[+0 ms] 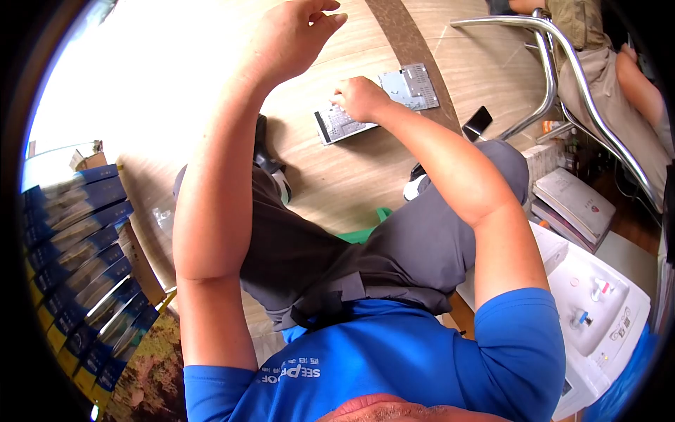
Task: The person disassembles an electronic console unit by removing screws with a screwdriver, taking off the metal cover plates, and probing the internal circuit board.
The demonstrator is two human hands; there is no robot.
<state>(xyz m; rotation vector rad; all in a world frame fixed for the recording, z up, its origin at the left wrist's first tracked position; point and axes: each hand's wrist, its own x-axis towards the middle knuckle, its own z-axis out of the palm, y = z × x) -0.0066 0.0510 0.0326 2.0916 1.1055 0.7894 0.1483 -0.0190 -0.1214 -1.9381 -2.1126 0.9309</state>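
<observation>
My left hand [295, 39] is raised at the top of the view, above the floor. Its fingers curl toward the thumb, and the frame edge partly cuts them off. Whether they hold anything small cannot be made out. My right hand [362, 100] is over a flat silver metal casing [344, 128] with a dark edge strip, which lies on the floor. The fingers bend together at its far side, and what they grip, if anything, is hidden. Just right of this hand lies a thin grey metal plate [411, 88] with slots along its edge.
A black phone [477, 123] lies right of my knee. Chair legs of bent chrome tube [555, 84] stand beside another person [598, 70]. Books [575, 204] and a white water dispenser [612, 295] are at right. Blue boxes [84, 260] are stacked at left. Something green [358, 233] is beneath me.
</observation>
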